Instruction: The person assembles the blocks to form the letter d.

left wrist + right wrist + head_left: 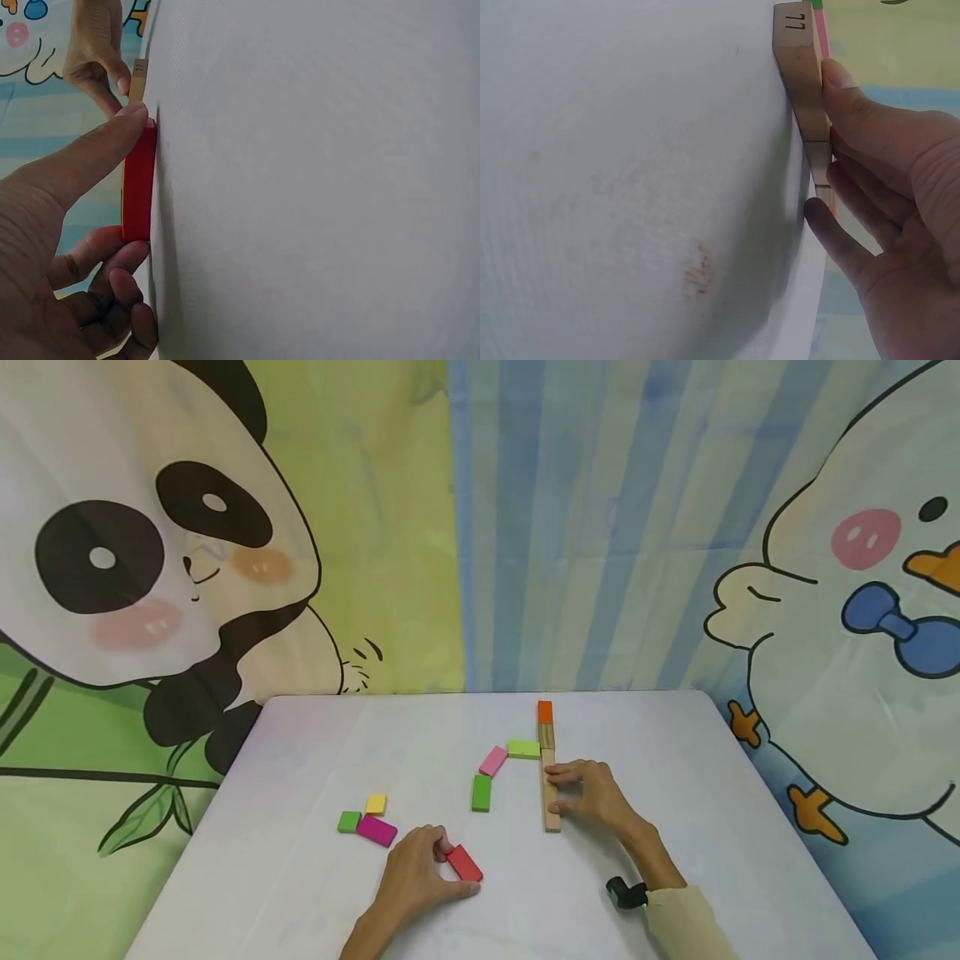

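Note:
Near the table's front, my left hand holds a red rectangular block. In the left wrist view its thumb lies at one end of the red block and curled fingers at the other. My right hand touches a long plain wooden block with thumb and fingertips, from its right side. In the right wrist view, that wooden block bears dark marks on its end. Beyond it, a short wooden block and an orange block continue the straight line.
Left of the line, light green, pink and green blocks form a bent row. Farther left lie yellow, small green and magenta blocks. The white table meets printed curtains behind.

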`<state>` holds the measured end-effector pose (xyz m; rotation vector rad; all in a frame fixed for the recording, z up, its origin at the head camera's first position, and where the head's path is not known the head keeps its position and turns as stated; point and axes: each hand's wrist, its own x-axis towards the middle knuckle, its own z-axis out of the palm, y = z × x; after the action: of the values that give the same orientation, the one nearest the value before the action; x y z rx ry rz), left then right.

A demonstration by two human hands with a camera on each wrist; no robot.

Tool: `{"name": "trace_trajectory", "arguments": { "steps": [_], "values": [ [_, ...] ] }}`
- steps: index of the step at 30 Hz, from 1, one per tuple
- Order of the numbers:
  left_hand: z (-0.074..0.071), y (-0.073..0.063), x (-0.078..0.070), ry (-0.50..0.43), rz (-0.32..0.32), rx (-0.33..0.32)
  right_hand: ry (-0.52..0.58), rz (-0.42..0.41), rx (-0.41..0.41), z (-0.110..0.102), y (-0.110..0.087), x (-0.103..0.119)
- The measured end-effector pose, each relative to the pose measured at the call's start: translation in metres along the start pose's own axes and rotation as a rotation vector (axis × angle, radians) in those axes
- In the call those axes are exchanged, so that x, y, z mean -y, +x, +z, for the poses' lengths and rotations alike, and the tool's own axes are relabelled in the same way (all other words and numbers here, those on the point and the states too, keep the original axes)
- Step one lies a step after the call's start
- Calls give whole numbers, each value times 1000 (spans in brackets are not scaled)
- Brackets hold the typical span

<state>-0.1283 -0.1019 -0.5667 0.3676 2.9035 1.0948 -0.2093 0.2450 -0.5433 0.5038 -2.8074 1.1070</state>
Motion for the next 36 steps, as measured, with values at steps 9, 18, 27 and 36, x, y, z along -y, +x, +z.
{"name": "trace_trajectory", "arguments": {
  "steps": [9,18,27,36],
  "values": [
    [-9,-2,-5,43,-20,-31,12,-35,26,1,8,6],
    [-3,7,-17,91,-11,-58,9,-7,41,-7,12,6],
    [5,8,-30,93,-52,-99,-5,-16,28,-7,8,2],
    [17,9,-37,171,-10,-168,2,-2,28,-9,4,2]
  ]
}}
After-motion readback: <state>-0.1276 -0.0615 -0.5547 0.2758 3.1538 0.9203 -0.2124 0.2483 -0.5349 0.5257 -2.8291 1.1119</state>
